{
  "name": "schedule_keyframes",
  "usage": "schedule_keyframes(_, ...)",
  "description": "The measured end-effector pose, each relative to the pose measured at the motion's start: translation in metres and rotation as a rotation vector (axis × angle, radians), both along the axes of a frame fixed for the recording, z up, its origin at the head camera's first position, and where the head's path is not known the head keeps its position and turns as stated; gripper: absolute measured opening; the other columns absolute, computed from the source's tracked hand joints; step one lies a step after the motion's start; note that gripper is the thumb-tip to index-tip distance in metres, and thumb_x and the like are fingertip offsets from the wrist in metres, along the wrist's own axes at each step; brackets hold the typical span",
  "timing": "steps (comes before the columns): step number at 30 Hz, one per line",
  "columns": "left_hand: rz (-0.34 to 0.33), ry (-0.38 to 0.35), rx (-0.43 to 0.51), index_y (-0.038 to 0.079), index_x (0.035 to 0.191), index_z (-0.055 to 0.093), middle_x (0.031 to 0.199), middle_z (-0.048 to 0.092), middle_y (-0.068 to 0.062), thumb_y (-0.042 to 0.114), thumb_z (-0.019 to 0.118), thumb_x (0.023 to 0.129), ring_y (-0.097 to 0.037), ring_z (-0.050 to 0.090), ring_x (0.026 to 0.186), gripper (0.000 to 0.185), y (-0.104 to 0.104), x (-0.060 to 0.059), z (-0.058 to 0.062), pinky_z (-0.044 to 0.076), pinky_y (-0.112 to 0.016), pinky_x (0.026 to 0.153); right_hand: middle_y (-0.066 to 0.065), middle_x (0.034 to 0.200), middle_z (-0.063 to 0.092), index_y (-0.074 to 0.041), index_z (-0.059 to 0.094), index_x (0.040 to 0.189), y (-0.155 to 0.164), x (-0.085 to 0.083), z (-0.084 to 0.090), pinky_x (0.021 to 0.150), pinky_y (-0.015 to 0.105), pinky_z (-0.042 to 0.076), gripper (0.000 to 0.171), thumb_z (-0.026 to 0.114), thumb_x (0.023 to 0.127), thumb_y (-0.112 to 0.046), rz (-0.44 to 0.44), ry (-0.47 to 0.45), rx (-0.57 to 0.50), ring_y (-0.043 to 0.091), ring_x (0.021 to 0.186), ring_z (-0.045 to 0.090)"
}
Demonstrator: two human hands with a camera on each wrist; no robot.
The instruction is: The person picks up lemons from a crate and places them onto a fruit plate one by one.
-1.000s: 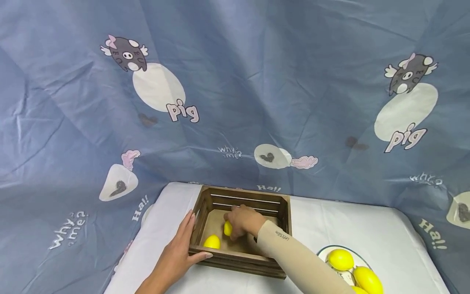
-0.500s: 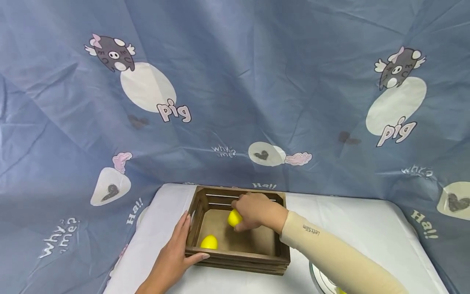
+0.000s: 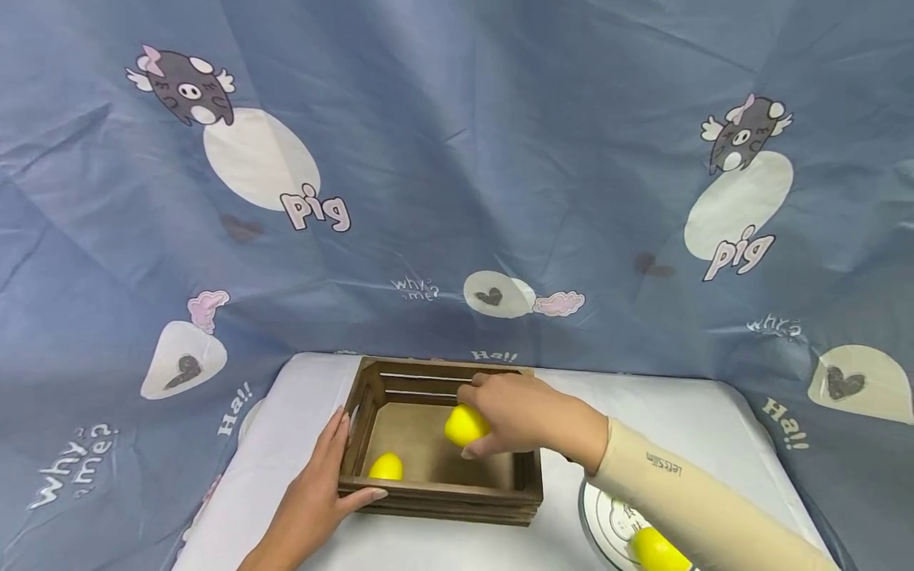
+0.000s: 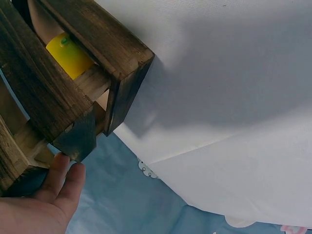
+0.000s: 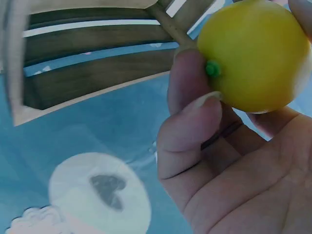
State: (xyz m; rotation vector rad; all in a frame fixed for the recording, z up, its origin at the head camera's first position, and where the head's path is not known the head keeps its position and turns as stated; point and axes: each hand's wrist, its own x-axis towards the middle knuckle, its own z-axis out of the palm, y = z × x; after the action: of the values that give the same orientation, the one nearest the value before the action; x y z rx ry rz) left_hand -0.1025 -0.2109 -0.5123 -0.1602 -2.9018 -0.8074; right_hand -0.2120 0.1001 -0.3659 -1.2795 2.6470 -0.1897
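Observation:
My right hand [image 3: 517, 412] grips a yellow lemon [image 3: 466, 426] above the right part of a brown slatted wooden crate [image 3: 435, 493]. In the right wrist view the lemon [image 5: 256, 56] shows a small green stem end, with fingers curled around it. A second lemon [image 3: 386, 466] lies in the crate's front left corner; through the slats it also appears in the left wrist view as a yellow lemon [image 4: 69, 56]. My left hand [image 3: 309, 500] rests on the crate's left side with straight fingers, its thumb along the front rim.
Right of the crate stands a round plate [image 3: 603, 519] with dark printed marks, partly hidden by the right sleeve; a lemon [image 3: 655, 549] lies on it. White cloth [image 3: 628, 412] covers the table. A blue curtain [image 3: 400, 159] with pig prints hangs behind.
My right hand has raised the lemon from the crate floor and moved it right, toward the crate's right side. My left hand keeps its place on the crate. The head view has shifted.

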Motion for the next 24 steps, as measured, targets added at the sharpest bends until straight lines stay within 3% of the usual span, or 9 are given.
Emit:
schedule_keyframes(8,-0.003,0.019,-0.002,0.005,0.166,0.022,0.174,0.012,-0.01,0.042,0.093,0.079,-0.044,0.053,0.134,0.118,-0.001,-0.003,0.0,0.057,-0.057,0.084,-0.011,0.091,0.055,-0.019,0.068,0.114,0.057,0.016,-0.007,0.057,0.027,0.046,0.048,0.084,0.083,-0.052,-0.097,-0.052,-0.112,0.007,0.067,0.052)
schedule_keyframes(16,0.005,-0.008,-0.014,0.005,0.166,0.021,0.173,0.012,-0.015,0.042,0.092,0.08,-0.044,0.056,0.131,0.118,-0.002,0.0,0.002,0.058,-0.055,0.082,-0.016,0.095,0.057,-0.024,0.062,0.121,0.109,0.038,-0.019,0.061,0.027,0.046,0.049,0.084,0.085,-0.05,-0.224,-0.058,-0.203,0.004,0.073,0.052)
schedule_keyframes(24,-0.007,0.024,-0.02,0.005,0.166,0.022,0.173,0.013,-0.014,0.041,0.094,0.078,-0.044,0.055,0.133,0.119,-0.002,0.002,-0.002,0.058,-0.055,0.084,-0.017,0.107,0.056,-0.024,0.062,0.123,0.156,0.058,-0.049,0.068,0.027,0.049,0.047,0.086,0.085,-0.041,-0.306,-0.048,-0.25,0.001,0.082,0.051)
